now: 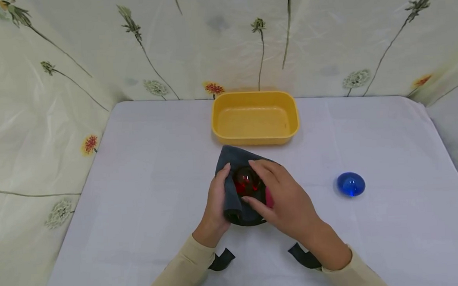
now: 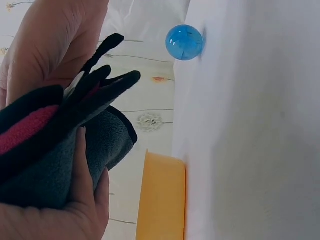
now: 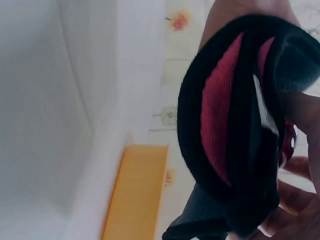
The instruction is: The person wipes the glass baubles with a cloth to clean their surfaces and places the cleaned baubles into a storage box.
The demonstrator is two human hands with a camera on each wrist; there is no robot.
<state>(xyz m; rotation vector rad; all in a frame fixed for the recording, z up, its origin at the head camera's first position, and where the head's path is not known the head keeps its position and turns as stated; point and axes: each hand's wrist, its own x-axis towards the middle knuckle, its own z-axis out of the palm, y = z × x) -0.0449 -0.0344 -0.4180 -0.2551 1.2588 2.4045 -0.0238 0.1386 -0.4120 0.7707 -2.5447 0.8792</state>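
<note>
The left hand [image 1: 214, 204] grips one folded grey-and-pink cloth [image 1: 232, 197] while the right hand [image 1: 288, 202] grasps one transparent red ball [image 1: 245, 181] against it (one transparent blue ball [image 1: 351, 184] lies well apart).

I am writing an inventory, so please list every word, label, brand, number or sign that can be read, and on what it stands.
No readable text.
White tag on the black-edged cloth: any writing is too blurred.
Yellow tray, red ball, blue ball: none visible.
</note>
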